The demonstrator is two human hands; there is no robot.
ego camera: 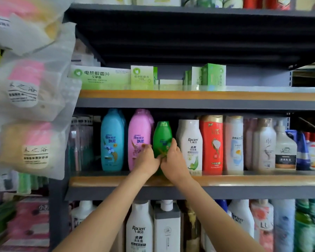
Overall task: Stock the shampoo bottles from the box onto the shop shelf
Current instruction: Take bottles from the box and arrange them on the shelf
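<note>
Placement step: left hand [147, 159] and right hand [173, 159] grasp green plastic shampoo bottle [162, 137] on wood-edged middle shelf [244, 180]; next, release it upright.

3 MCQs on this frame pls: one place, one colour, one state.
1. The green bottle stands between:
A. pink bottle and white Raclen bottle
B. blue and pink bottles
C. red and Pantene bottles

2. Colour of the leftmost Rejoice bottle:
A. red
B. blue
C. white

3. The hands are:
A. both idle
B. one on the bottle
C. both on the bottle

Key: A, pink bottle left, white Raclen bottle right; B, blue bottle sits at the row's left end; C, left hand and right hand flank it.
</note>
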